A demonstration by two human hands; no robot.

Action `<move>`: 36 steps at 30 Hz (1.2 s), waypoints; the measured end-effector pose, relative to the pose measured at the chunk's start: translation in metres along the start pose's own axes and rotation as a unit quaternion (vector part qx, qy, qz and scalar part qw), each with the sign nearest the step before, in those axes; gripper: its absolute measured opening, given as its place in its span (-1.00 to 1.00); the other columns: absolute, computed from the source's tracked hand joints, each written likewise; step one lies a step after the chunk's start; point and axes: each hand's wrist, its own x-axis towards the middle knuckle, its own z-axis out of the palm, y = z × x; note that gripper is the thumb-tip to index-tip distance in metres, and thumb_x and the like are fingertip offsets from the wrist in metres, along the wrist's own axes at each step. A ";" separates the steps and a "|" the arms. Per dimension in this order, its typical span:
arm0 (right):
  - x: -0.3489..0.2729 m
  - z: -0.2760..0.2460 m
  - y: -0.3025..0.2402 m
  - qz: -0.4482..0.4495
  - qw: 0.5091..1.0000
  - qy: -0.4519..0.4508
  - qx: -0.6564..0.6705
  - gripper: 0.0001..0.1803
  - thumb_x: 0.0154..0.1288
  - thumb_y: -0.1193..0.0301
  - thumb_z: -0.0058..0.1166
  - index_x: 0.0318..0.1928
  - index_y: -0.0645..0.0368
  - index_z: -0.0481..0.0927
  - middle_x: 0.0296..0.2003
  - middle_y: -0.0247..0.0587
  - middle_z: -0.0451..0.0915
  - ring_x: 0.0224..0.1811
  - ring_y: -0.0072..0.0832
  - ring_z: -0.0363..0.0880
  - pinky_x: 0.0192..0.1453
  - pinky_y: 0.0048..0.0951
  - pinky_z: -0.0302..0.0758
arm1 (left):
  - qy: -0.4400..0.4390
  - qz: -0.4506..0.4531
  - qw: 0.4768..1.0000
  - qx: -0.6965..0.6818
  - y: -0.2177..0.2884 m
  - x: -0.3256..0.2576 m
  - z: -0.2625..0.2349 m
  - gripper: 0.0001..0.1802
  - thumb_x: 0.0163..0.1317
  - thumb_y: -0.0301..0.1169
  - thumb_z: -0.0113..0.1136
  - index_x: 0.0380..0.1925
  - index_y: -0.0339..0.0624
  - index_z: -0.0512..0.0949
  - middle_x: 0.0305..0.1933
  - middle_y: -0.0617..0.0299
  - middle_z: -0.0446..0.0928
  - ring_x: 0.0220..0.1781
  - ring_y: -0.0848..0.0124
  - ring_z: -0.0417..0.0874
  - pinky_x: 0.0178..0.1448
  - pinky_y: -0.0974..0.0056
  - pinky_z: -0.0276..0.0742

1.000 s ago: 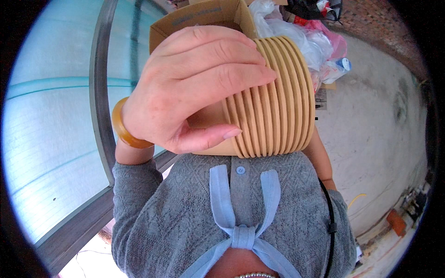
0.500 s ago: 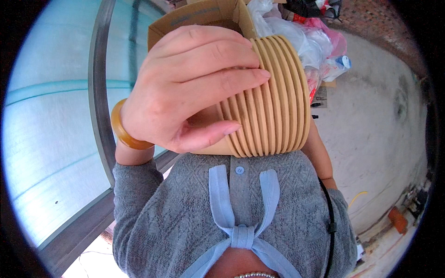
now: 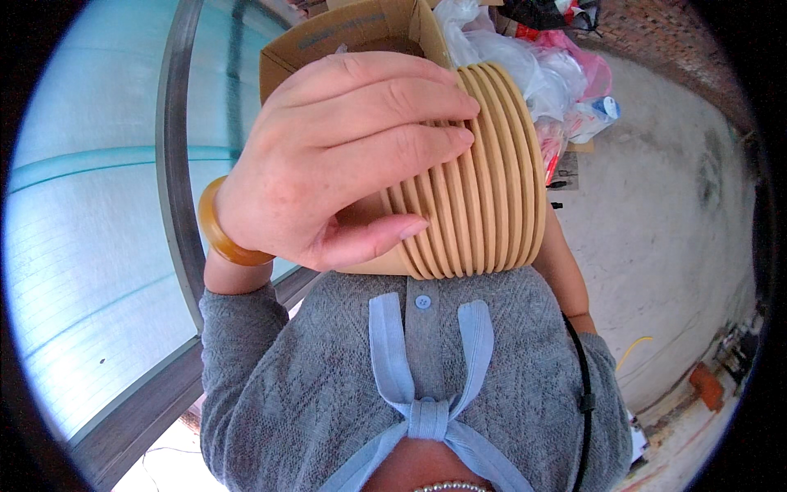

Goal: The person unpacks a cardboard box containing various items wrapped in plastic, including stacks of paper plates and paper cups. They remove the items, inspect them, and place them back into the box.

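A nested stack of brown paper bowls [image 3: 500,172] lies on its side in front of my chest, its ribbed rims facing right. My left hand [image 3: 344,156], with an amber bangle on the wrist, is closed over the stack from the left. Its thumb presses on the near rims and its fingertips rest on the rims higher up. My right forearm [image 3: 566,271] reaches up behind the stack, which hides my right hand, so its grip cannot be seen.
An open cardboard box [image 3: 287,57] stands just beyond the stack. Clear and pink plastic bags [image 3: 541,74] lie to its right. At left is a framed, translucent bluish panel [image 3: 90,205]. Concrete floor [image 3: 656,205] stretches to the right, with a reddish brick piece [image 3: 705,388] near its edge.
My left fingers have shifted a little to the right along the rims, with two fingertips now close together. The stack stays in nearly the same place.
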 end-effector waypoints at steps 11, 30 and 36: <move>0.000 -0.001 0.002 0.003 1.000 0.008 0.005 -0.61 0.28 0.34 -0.06 0.06 0.28 0.40 -0.10 -0.15 0.57 -0.15 -0.47 0.59 -0.03 -0.43 0.53 | 0.002 -0.007 1.000 0.009 0.004 0.002 0.001 -0.48 0.07 -0.09 0.08 -0.14 -0.32 0.57 -0.08 -0.01 0.54 -0.04 0.08 0.53 0.08 0.13 0.41; -0.001 0.004 0.001 0.014 1.000 0.014 -0.003 -0.57 0.30 0.28 -0.04 0.08 0.28 0.37 -0.10 -0.13 0.56 -0.15 -0.43 0.60 -0.05 -0.39 0.55 | -0.026 -0.004 1.000 -0.013 0.003 0.005 0.001 -0.48 0.11 -0.11 0.05 -0.12 -0.36 0.53 0.00 -0.06 0.52 0.06 0.02 0.51 0.15 0.08 0.39; 0.001 -0.002 0.004 0.014 1.000 -0.003 -0.013 -0.59 0.29 0.30 -0.04 0.07 0.28 0.39 -0.11 -0.14 0.57 -0.15 -0.43 0.60 -0.06 -0.40 0.55 | -0.012 -0.009 1.000 -0.020 0.005 0.007 0.002 -0.45 0.09 -0.09 0.07 -0.10 -0.36 0.52 -0.01 -0.06 0.51 0.06 0.03 0.51 0.14 0.08 0.39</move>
